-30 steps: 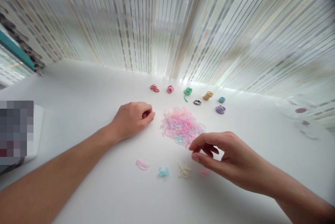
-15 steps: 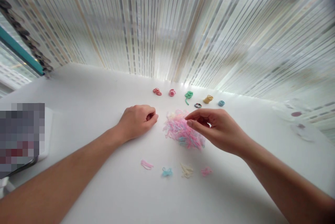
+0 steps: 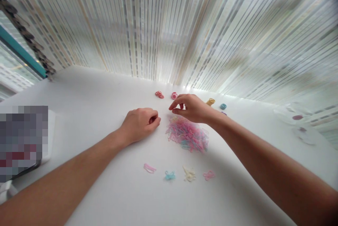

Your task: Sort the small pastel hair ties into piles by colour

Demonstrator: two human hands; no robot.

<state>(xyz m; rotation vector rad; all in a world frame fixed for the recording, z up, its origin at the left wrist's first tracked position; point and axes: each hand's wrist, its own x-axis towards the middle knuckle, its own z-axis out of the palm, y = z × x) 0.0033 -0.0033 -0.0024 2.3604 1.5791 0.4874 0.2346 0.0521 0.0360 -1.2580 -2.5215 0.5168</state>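
My left hand (image 3: 139, 123) rests on the white table, fingers curled into a loose fist, and nothing shows in the hollow by its thumb. My right hand (image 3: 191, 109) hovers past the far edge of a pile of small pastel rubber bands (image 3: 187, 134), its thumb and forefinger slightly apart with nothing visible between them. Nearer me lie a pink bunch (image 3: 149, 168), a light-blue bunch (image 3: 169, 175), a cream bunch (image 3: 189, 173) and another pink bunch (image 3: 209, 175) of bands. Beyond my right hand sits a pink coil (image 3: 174, 95); the green one is hidden behind that hand.
Along the back of the white table (image 3: 105, 88) lie a red coil (image 3: 159, 94), a yellow coil (image 3: 210, 102) and a blue coil (image 3: 223, 106). A small purple thing (image 3: 224, 113) peeks out past my right forearm. A string curtain (image 3: 148, 25) hangs behind; a pixelated device (image 3: 21, 141) is at left.
My right hand has moved left and away from me, off the pile toward the back row, and now covers the green coil. My left hand has stayed in place.
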